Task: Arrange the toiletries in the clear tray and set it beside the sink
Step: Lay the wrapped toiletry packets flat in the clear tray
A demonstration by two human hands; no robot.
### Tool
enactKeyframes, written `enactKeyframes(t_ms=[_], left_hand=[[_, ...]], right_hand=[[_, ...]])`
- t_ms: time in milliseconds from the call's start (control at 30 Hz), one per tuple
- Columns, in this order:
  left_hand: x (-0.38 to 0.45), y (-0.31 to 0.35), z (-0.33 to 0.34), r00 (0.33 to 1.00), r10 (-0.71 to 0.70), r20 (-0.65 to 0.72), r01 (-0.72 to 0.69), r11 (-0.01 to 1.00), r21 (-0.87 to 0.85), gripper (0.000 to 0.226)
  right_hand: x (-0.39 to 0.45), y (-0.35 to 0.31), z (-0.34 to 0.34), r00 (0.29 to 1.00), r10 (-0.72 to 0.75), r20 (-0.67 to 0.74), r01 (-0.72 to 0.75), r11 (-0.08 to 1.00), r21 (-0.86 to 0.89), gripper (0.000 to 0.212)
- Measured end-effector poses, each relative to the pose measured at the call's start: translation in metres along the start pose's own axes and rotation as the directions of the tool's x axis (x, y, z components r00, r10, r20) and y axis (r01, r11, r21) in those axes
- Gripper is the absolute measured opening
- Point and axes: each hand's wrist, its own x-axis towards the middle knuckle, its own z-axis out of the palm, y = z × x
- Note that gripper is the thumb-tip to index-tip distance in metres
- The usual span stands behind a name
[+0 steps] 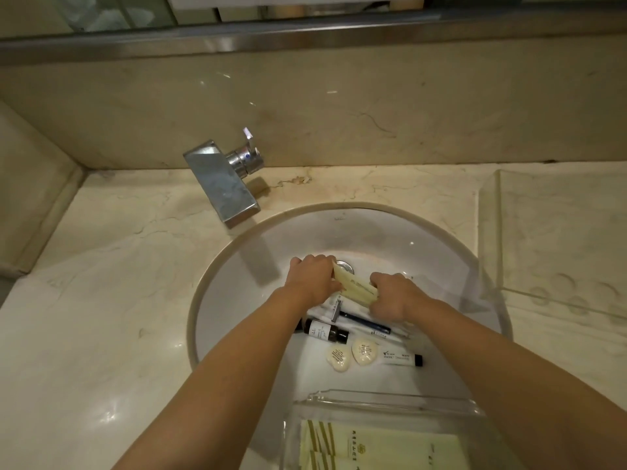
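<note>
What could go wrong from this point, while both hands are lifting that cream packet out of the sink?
1. The clear tray sits over the sink's near rim, so a forearm could knock it into the basin.
2. The razor lies just under the cream packet held by the left hand and right hand; reaching down risks a nick.
3. The two soaps lie on the curved bowl and might slide towards the drain.

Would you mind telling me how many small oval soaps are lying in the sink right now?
2. One soap lies below the dark bottle; the other soap is just to its right, beside the white tube. Others may be hidden under the arms.
</note>
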Motion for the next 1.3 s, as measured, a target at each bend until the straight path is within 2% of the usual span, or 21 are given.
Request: enactKeyframes(t_ms=[133, 333, 433, 500, 667, 900, 967, 1067, 1167, 1300], left_hand=[[-0.02, -0.002, -0.026, 0.999, 0.013, -0.05, -0.014, 1.0, -0.021, 0.029], [-0.05, -0.005, -0.065, 0.997, 0.025, 0.076, -0.021, 0.999, -0.044, 0.018], [-0.073, 0.0, -0.08, 0.987, 0.054, 0.152, -0.042, 0.996, -0.082, 0.032], [-0.09, 0.004, -0.089, 0.981, 0.081, 0.174, -0.075, 0.996, -0.041, 0.043], [-0.129, 0.014, -0.102, 0.967, 0.133, 0.216, -0.181, 0.958, 0.221, 0.052], [-0.177, 0.034, -0.124, 0.922, 0.04, 0.386, -0.176, 0.93, 0.322, 0.061], [-0.186, 0.042, -0.124, 0.9, 0.0, 0.437, -0.163, 0.928, 0.335, 0.063], [-0.197, 0.06, -0.12, 0.882, -0.016, 0.471, -0.105, 0.967, 0.23, 0.052], [-0.203, 0.074, -0.11, 0.924, 0.039, 0.38, -0.076, 0.994, 0.083, 0.038], [-0.208, 0.081, -0.096, 0.948, 0.084, 0.306, -0.097, 0.995, 0.026, 0.018]], right_hand=[[-0.024, -0.007, -0.018, 0.986, -0.103, -0.131, 0.098, 0.994, -0.038, 0.016], [-0.067, -0.022, -0.03, 0.923, -0.294, -0.25, 0.231, 0.94, -0.252, 0.021], [-0.088, -0.029, -0.032, 0.893, -0.351, -0.282, 0.276, 0.921, -0.275, 0.025], [-0.102, -0.033, -0.032, 0.869, -0.374, -0.323, 0.289, 0.915, -0.282, 0.027], [-0.139, -0.042, -0.033, 0.832, -0.42, -0.362, 0.309, 0.893, -0.327, 0.028], [-0.182, -0.046, -0.022, 0.797, -0.46, -0.391, 0.314, 0.869, -0.383, 0.049], [-0.19, -0.045, -0.017, 0.788, -0.471, -0.397, 0.317, 0.863, -0.394, 0.048], [-0.201, -0.043, -0.009, 0.776, -0.492, -0.395, 0.321, 0.847, -0.424, 0.035], [-0.214, -0.04, -0.004, 0.766, -0.499, -0.406, 0.321, 0.843, -0.431, 0.034], [-0.226, -0.03, -0.002, 0.788, -0.472, -0.396, 0.281, 0.847, -0.451, 0.035]])
